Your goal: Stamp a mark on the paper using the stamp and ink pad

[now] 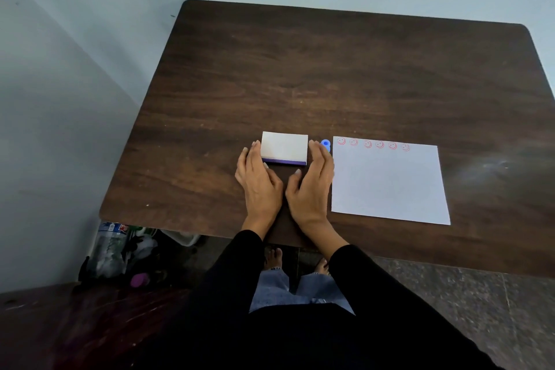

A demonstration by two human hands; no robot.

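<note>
Both black-sleeved forearms reach forward over the near edge of the dark brown wood-grain table (330, 69), wrists close together and palms facing down. The left hand (259, 182) and the right hand (310, 182) lie open with fingers extended and loosely together, flanking the white rectangular ink pad case with a purple lower edge (284, 147); the fingertips of each sit at its left and right sides, though actual contact cannot be told. Neither hand grips anything. The small blue plastic stamp (325, 145) stands just beyond the right fingertips, between the case and the white sheet of paper (389, 186), which lies flat to the right and bears a row of red smiley marks (374, 144) along its far edge.
</note>
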